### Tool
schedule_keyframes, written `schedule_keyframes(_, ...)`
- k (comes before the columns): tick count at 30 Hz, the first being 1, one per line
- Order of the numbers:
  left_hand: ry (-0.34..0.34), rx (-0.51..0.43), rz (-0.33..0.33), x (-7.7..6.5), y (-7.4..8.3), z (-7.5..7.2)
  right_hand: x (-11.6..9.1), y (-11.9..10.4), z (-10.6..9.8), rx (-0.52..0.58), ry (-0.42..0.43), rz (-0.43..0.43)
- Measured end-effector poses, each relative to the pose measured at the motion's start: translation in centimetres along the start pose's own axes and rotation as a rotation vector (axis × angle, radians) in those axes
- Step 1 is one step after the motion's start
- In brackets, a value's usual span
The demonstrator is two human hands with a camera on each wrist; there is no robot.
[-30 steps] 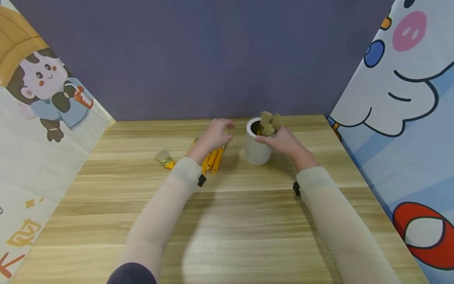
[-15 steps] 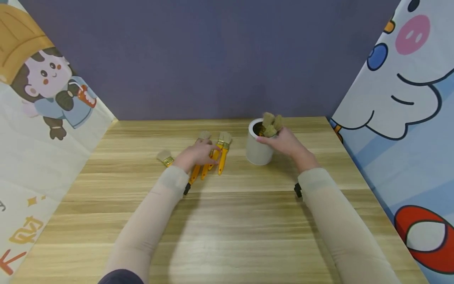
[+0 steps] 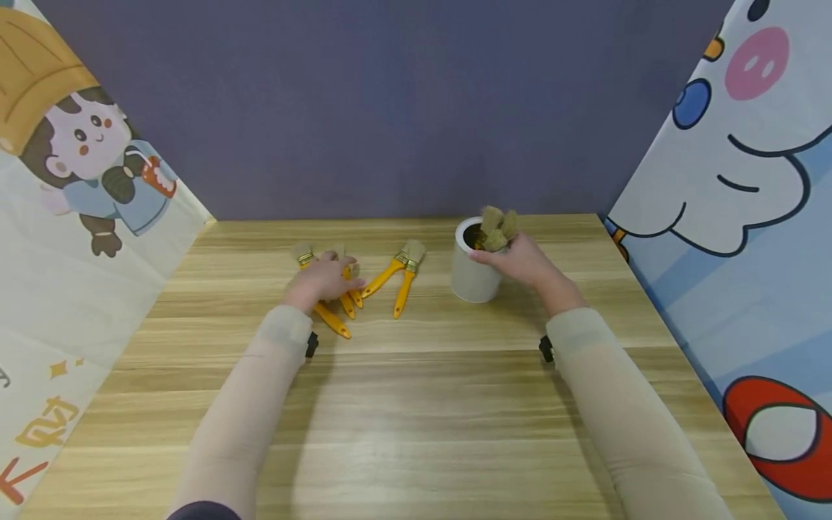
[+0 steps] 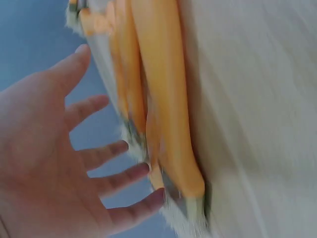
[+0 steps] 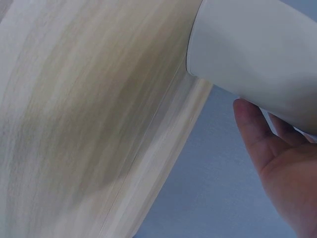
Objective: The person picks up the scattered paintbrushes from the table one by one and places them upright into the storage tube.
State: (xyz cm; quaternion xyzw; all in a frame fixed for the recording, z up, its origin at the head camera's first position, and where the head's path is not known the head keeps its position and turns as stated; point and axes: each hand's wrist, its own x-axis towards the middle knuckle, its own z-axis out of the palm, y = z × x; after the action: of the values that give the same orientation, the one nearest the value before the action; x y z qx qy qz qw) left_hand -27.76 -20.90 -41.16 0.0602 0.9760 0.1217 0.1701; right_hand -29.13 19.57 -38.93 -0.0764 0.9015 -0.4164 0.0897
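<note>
In the head view my left hand (image 3: 321, 279) reaches over a fan of yellow-handled paintbrushes (image 3: 334, 322) and hides part of them. Its fingers are spread and slightly bent beside the handles (image 4: 166, 84) in the left wrist view. My right hand (image 3: 522, 261) holds a white cylindrical can (image 3: 473, 278) at its upper right side, thumb near the rim. The can stands upright on the table, and several brushes (image 3: 494, 230) poke out of it with pale bristles up. In the right wrist view the fingers (image 5: 252, 124) lie along the can's wall.
Two more paintbrushes (image 3: 404, 290) lie between the left hand and the can, bristle ends together and handles spread apart. The wood-grain table (image 3: 416, 419) ends at a dark blue-grey wall (image 3: 390, 108). Cartoon-printed panels (image 3: 734, 195) flank both sides.
My left hand has moved left, from near the can to over the brushes at the left. The brushes there have shifted left and spread out. The right hand and can have stayed put.
</note>
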Motion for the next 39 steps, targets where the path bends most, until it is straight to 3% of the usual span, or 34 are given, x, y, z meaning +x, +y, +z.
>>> schedule_keyframes(6, 0.037, -0.033, 0.015, -1.2, -2.9, -1.6, -0.1, -0.3, 0.0, 0.006, -0.006, 0.004)
schedule_keyframes(12, 0.045, -0.1, 0.072, -2.7, -6.1, -2.7, -0.1, -0.5, 0.0, -0.007, -0.003, 0.012)
schedule_keyframes(16, 0.066, -0.141, 0.137, -3.5, -7.7, -2.8, -0.1, -0.4, -0.1, -0.006, -0.007, 0.017)
schedule_keyframes(22, 0.062, -0.123, 0.222, -3.6, -9.5, -1.9, 0.0, -0.3, 0.0, 0.003, -0.007, 0.021)
schedule_keyframes(27, 0.046, -0.14, 0.253, -3.2, -10.2, -0.9, -0.2, -0.1, 0.0, 0.009, -0.01, 0.023)
schedule_keyframes(39, -0.01, -0.1, 0.293, -3.6, -10.6, -0.7, -0.3, -0.4, -0.1, 0.009, -0.008, 0.02)
